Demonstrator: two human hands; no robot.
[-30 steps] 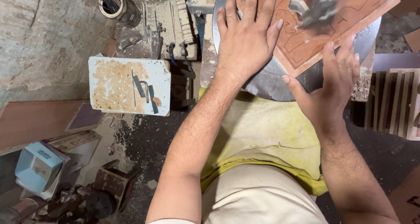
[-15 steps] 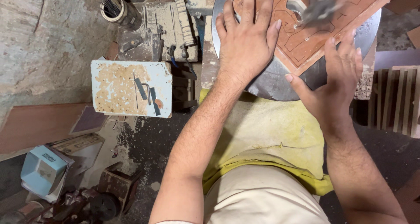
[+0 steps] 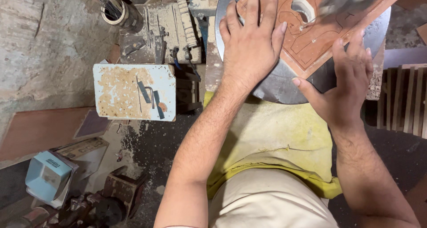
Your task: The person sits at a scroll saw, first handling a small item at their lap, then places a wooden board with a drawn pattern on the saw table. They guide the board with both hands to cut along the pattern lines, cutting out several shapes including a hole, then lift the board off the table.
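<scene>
You've got your left hand (image 3: 251, 45) spread flat and your right hand (image 3: 344, 85) open against the reddish-brown wooden board (image 3: 311, 41) on the round grey metal table (image 3: 275, 88), probably steadying it for that cut-out.

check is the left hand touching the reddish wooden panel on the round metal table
Touching. The head view shows the left hand lying flat, fingers spread on the reddish panel, no gap visible.
</scene>
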